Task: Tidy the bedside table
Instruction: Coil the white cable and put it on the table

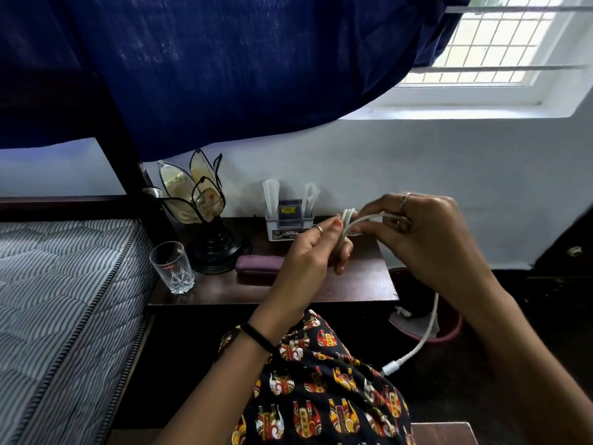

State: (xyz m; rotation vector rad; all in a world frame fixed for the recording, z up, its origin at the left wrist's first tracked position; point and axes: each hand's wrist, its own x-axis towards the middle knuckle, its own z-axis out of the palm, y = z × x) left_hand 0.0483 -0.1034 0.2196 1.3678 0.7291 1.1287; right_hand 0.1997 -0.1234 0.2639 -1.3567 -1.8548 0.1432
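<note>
A white cable (348, 220) is folded into loops above the dark bedside table (362, 284). My left hand (313, 252) pinches the bundle of loops between thumb and fingers. My right hand (426, 229) grips the free strand to the right of the loops. The rest of the cable hangs down past the table's right edge, and its plug end (392, 368) dangles near my lap. On the table stand a clear drinking glass (173, 268), a flower-shaped lamp (205, 220), a purple case (258, 264) and a white organiser box (288, 220).
A striped mattress (64, 300) lies left of the table. A pink bin (426, 316) sits on the floor to the table's right. A blue curtain (224, 65) hangs overhead, with a window (500, 43) at the upper right.
</note>
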